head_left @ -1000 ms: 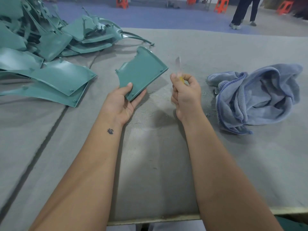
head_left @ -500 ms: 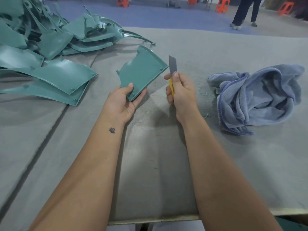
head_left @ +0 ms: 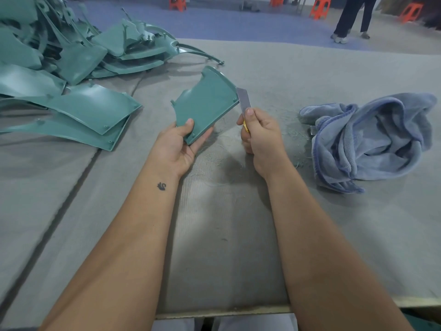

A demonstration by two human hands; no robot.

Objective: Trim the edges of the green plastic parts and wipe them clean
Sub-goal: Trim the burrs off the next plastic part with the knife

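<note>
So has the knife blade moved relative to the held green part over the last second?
Yes. The blade has moved left, away from the blue towel, and now meets the held green part at its right edge.

Two hands, one knife, one towel, four stools

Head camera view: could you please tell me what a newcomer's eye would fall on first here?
Most likely the green plastic part held up at centre by the left hand, with the utility knife blade in the right hand set against its right edge. Next, the heap of green plastic parts fills the table's far left corner. A crumpled blue towel lies on the grey table to the right.
</note>
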